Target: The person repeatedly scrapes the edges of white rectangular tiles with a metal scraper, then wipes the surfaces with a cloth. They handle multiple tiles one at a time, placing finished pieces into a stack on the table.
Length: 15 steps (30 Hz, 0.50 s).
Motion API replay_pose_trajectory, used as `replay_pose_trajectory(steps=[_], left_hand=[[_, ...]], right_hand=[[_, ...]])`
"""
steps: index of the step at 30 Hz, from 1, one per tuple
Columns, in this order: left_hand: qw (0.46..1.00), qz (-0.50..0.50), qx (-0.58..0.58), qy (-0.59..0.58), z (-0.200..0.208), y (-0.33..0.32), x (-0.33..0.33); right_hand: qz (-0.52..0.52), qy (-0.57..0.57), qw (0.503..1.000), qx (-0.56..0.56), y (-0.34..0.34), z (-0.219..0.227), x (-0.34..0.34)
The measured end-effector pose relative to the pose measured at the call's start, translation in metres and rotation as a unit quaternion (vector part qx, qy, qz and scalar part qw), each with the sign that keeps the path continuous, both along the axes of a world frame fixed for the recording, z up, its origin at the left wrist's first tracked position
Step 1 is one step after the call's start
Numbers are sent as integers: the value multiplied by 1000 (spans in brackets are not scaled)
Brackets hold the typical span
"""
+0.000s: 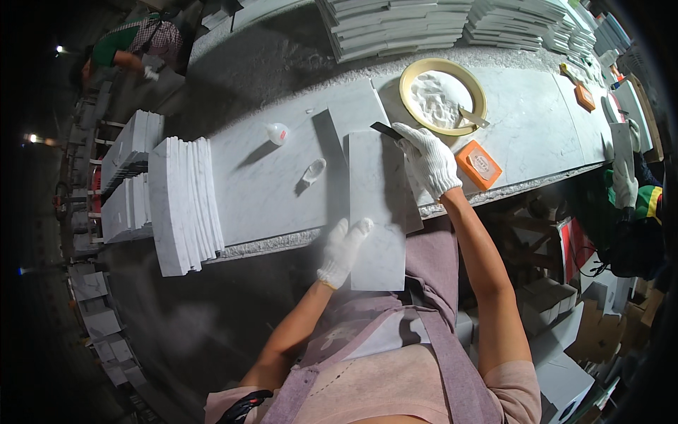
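Yellow round basin [405,93] sits twd the far side of the surface [533,116], R of centre, part-filled w/ white stuff [436,99], lumpy on top; can't tell if powder or paste. A flat scraper [475,118] lies over the basin's near-R rim, one end in the white stuff. Just nr the basin, on the near side, an orange case [479,165] w/ a pale centre; a 2nd orange one, the far case [584,97], is at the far R. Small white bottle [277,133] w/ red print stands L of centre, contents can't be seen; small white scoop-shaped pc [315,169] nr it. Pale stone tile [376,201] lies lengthwise in front of the person, on top of a wider slab [361,119], its near end out past the surface's front edge. R hand [432,162], white glove, is over the tile's far R side, grip closed on a dark flat blade [385,131]. L hand [344,251], gloved too & a bit blurred, is at the tile's L edge w/ a digit on its top face; can't tell if that grip is tight or just resting.
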State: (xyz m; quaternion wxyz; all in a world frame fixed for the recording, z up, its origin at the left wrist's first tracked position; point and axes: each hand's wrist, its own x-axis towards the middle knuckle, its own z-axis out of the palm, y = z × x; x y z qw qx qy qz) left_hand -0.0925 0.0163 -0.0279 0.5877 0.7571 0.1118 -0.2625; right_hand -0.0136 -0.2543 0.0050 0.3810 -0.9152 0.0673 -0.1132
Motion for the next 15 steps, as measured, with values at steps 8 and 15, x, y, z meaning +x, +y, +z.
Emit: replay_pose_trajectory(steps=[8, 15], left_hand=[[999, 28, -8, -24, -11, -1, -4], [999, -32, 39, 8, 5, 1, 4]], right_hand=[[16, -27, 999, -20, 0, -3, 6], [9, -23, 1000, -17, 3, -4, 10]])
